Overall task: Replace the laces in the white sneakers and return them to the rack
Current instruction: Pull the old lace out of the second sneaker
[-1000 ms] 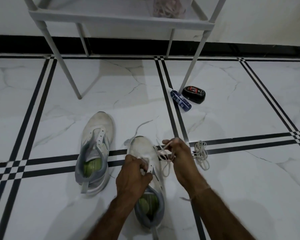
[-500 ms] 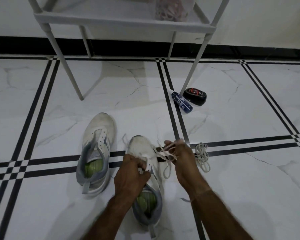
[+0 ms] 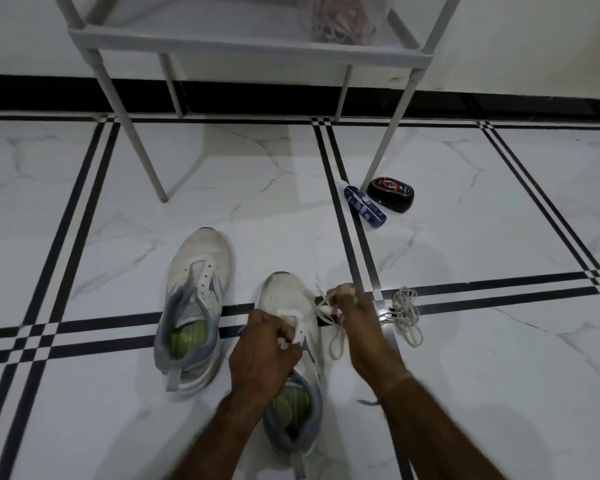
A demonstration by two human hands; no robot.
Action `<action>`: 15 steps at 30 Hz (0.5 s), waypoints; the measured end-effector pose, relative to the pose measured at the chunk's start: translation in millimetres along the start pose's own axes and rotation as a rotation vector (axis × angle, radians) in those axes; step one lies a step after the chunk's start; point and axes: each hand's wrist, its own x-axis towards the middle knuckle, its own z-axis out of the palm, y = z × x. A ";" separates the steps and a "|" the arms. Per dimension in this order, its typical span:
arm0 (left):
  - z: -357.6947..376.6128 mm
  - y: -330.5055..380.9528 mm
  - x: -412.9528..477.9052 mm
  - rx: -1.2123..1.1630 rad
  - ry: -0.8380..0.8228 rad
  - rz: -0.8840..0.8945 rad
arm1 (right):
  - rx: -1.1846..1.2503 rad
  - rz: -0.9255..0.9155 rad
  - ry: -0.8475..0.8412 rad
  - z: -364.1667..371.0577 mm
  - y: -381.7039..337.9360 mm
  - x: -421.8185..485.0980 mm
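Observation:
Two white sneakers with grey collars and green insoles sit on the marble floor. The left sneaker (image 3: 196,299) has bare eyelets and no lace. My left hand (image 3: 262,348) grips the eyelet flap of the right sneaker (image 3: 286,296). My right hand (image 3: 352,313) pinches a white lace (image 3: 335,336) beside that shoe, with a loop hanging below the fingers. A second bundled white lace (image 3: 407,313) lies on the floor just right of my right hand.
A white rack (image 3: 250,46) stands ahead on thin legs, with a clear bag of laces (image 3: 347,19) on its shelf. A blue tube (image 3: 364,206) and a black shoe-polish sponge (image 3: 390,194) lie by the rack's right front leg.
My right hand has pulled the lace slightly outward and its loose end near the toe has drawn in. The view shifted a little; my left hand stays on the shoe.

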 end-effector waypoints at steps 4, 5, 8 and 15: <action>-9.1 -9.1 1.0 -0.007 0.032 -0.022 | 0.348 0.059 -0.048 -3.1 -21.8 2.5; -10.9 -12.4 2.3 0.000 0.048 -0.032 | 0.050 -0.073 -0.117 4.7 -17.7 2.1; -6.8 -15.6 1.4 0.017 0.045 -0.047 | -0.677 -0.411 -0.322 16.1 18.3 -1.2; -1.9 1.0 2.6 0.008 0.011 -0.005 | 0.317 0.063 -0.061 -3.9 -9.4 -4.7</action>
